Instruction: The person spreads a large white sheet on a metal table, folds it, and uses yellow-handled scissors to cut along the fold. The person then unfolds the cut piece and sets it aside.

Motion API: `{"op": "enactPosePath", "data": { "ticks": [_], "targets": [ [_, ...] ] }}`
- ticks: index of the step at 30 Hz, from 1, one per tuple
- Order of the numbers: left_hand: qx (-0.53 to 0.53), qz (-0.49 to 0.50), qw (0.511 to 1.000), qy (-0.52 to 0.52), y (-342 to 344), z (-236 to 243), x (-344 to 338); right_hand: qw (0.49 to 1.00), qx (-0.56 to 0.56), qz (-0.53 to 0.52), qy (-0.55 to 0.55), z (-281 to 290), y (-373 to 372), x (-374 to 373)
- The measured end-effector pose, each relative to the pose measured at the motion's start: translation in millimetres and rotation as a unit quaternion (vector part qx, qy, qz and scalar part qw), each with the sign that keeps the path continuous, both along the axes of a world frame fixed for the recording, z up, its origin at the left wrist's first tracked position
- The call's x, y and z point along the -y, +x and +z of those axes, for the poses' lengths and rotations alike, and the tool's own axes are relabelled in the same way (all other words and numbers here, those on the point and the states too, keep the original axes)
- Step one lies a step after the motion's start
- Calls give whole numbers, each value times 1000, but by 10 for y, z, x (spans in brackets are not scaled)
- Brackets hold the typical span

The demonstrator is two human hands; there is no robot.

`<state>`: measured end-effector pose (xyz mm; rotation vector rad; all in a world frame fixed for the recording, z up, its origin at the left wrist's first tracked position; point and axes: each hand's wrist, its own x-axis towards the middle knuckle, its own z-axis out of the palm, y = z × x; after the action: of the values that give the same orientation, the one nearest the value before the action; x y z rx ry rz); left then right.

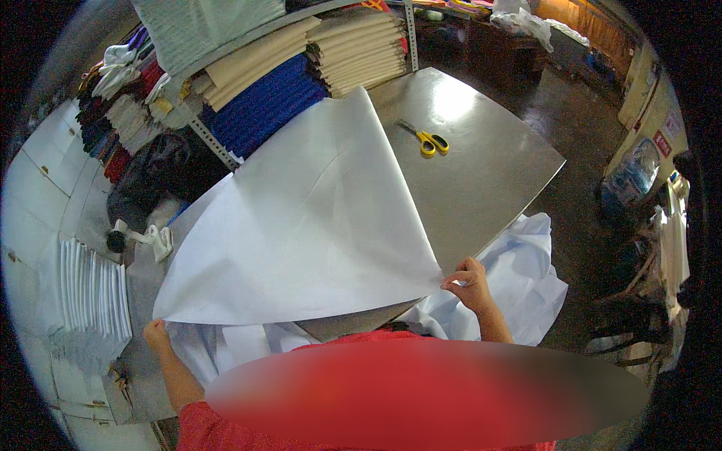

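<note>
A large sheet of smooth white fabric [301, 218] lies folded into a broad triangle over the metal-topped table [489, 173]. My left hand [158, 334] is closed on its lower left corner at the table's near side. My right hand [465, 286] has thumb and forefinger pinched at the lower right corner of the same sheet. More white fabric [502, 293] hangs crumpled below the table's edge, beside and under my right hand, and also shows under the sheet near my left hand. Yellow-handled scissors [427, 143] rest on the bare metal, right of the sheet.
A rack at the back holds cream [361, 49] and blue [263, 101] fabric stacks. Folded white cloths [94, 289] lie at the left, near dark bundled material [150, 177]. A dark floor [560, 113] runs along the right, with a chair [628, 286] and bagged items [630, 180].
</note>
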<state>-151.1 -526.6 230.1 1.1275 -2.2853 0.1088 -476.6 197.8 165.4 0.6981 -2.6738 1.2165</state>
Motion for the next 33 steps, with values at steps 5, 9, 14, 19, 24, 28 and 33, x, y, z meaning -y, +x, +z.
{"op": "enactPosePath", "data": {
  "ticks": [5,9,14,19,24,28,33],
  "targets": [
    [14,83,995,49,132,-104,97,999,1,-11,41,144,41,106],
    [24,114,990,75,135,-163,17,985,103,90,108,604,-23,74],
    [20,102,993,57,151,-299,70,989,36,140,-16,795,-335,632],
    [51,112,983,134,231,-104,197,954,-80,107,270,357,-488,1308],
    [70,19,996,-47,-865,674,-657,946,-71,91,302,126,-477,1304],
    [11,-507,845,172,-2817,472,-2407,953,-87,84,276,91,-461,1279],
    [186,-645,730,125,-4311,-327,-4225,958,-94,79,260,132,-460,1277]
  ]
}}
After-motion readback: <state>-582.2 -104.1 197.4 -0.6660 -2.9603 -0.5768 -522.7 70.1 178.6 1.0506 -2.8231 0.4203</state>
